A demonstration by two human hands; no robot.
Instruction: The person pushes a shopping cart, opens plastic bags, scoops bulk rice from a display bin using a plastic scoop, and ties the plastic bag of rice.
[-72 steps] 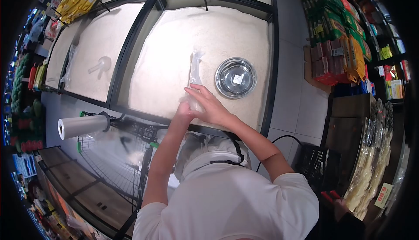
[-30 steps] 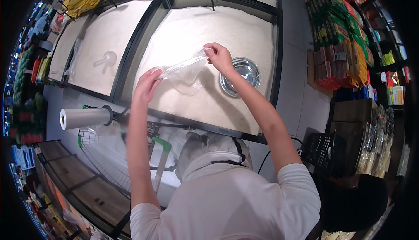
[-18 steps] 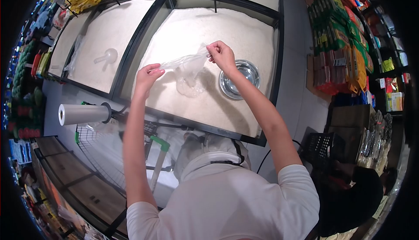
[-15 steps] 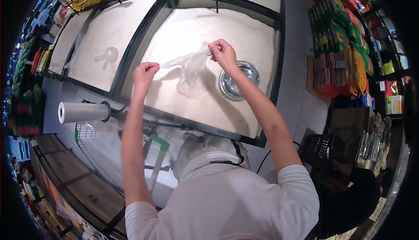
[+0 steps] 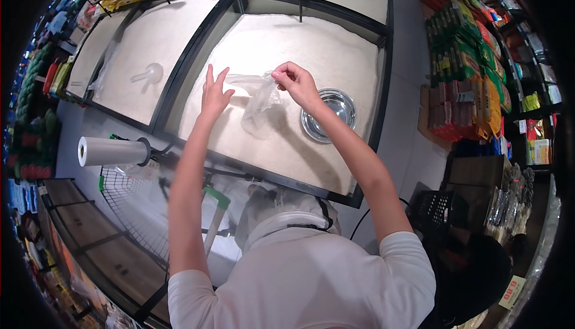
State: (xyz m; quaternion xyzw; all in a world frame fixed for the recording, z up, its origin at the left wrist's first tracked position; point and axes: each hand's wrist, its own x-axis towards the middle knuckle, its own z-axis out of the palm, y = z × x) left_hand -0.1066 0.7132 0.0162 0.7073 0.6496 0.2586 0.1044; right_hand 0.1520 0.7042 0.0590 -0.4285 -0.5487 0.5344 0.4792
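Observation:
A thin clear plastic bag hangs over a bin of pale, fine-grained stuff, probably rice. My right hand pinches the bag's upper end between thumb and fingers. To the left, my left hand is open with its fingers spread, close to the bag's loose edge and apparently not gripping it. Whether the bag has anything in it, I cannot tell. A shiny metal bowl rests on the grains just under my right wrist.
Black frames divide the neighbouring bins; a clear scoop lies in the left one. A roll of plastic bags sticks out front left, above a wire cart. Packaged goods line the right, near a black basket.
My left hand has let go of the bag's edge and spread its fingers, moving slightly right. My right hand, still pinching the bag, has shifted a little left and down.

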